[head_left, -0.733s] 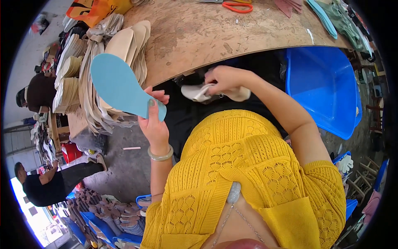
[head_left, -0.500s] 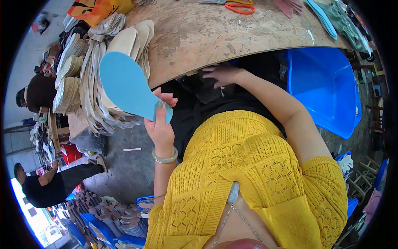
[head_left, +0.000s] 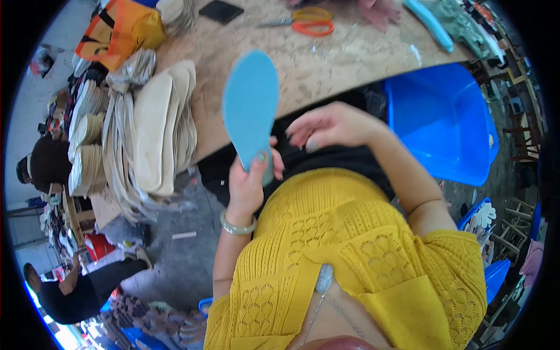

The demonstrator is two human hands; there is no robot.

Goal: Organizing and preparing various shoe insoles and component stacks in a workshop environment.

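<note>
Right hand [head_left: 338,125] out from under the desk [head_left: 344,61], empty, fingers loosely curled.
Left hand [head_left: 248,184] grips the blue insole [head_left: 251,99], now swung over the desk's near edge; the right is free.

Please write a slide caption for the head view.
Left hand holds a blue insole by its narrow end; right hand, seemingly empty, hangs near the worktable.

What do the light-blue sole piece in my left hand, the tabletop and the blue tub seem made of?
Sole piece: perhaps foam or fabric-faced; matte, evenly coloured. Tabletop: likely plywood or similar board; brown, dull, scuffed. Blue tub: probably moulded plastic; smooth, glossy walls.
</note>
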